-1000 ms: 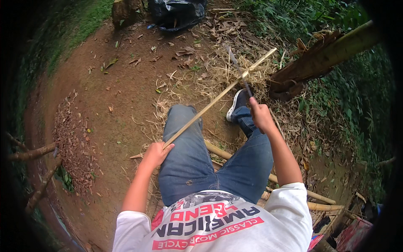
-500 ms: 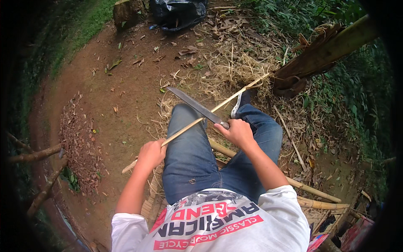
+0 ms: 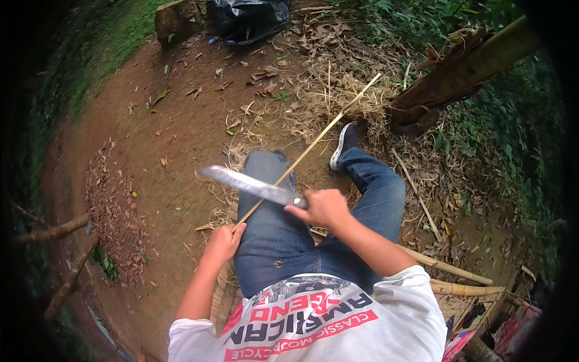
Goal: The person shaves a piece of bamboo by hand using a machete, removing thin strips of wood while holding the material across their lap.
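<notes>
A long, thin, pale strip of what looks like bamboo (image 3: 316, 142) slants from beside my left thigh up across my knee toward the banana-like trunk. My left hand (image 3: 222, 242) is closed around its lower end. In my right hand (image 3: 324, 208) I grip the dark handle of a machete (image 3: 247, 183). Its blade, slightly blurred, lies across the strip above my left thigh and points to the left. Whether the edge touches the strip, I cannot tell. My jeans (image 3: 265, 232) are beneath both.
A heap of curled shavings (image 3: 356, 99) covers the ground ahead. Beyond it are a black plastic bag (image 3: 248, 21) and a stump (image 3: 175, 23). A thick trunk (image 3: 464, 69) leans in at the right. I sit on a bamboo bench (image 3: 464, 288). Branches (image 3: 54, 229) stick in from the left.
The machete has moved down and left along the strip toward my left hand. My left hand has shifted slightly lower, and the strip now tilts more steeply.
</notes>
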Tool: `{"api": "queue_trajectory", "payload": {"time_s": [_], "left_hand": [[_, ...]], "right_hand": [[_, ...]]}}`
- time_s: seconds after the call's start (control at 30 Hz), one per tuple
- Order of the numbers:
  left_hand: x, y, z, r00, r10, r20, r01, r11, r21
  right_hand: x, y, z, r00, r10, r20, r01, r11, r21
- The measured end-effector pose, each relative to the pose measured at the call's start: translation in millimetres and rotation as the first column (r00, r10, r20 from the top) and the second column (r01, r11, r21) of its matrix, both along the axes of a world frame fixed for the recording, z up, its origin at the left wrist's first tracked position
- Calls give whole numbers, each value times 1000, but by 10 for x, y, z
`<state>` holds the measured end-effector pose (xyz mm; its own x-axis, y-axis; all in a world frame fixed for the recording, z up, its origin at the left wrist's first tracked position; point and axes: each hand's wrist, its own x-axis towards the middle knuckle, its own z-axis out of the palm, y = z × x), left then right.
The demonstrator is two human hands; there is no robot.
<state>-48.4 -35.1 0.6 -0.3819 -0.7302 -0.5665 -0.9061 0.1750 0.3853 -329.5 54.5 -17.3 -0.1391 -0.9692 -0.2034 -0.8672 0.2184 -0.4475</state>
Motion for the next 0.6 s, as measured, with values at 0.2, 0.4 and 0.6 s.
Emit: {"api": "queue_trajectory", "payload": {"time_s": [0.2, 0.4, 0.6], "left_hand": [[167, -50, 3, 999, 53, -11, -51, 992, 117], [-104, -219, -89, 998, -48, -47, 52, 995, 86], [-99, -178, -132, 993, -83, -79, 85, 996, 22]], "right_hand": [[-1326, -8, -217, 888, -360, -285, 347, 933, -96], [-1599, 75, -44, 807, -454, -378, 449, 887, -106], [-716, -15, -68, 983, -70, -167, 94, 986, 140]]}}
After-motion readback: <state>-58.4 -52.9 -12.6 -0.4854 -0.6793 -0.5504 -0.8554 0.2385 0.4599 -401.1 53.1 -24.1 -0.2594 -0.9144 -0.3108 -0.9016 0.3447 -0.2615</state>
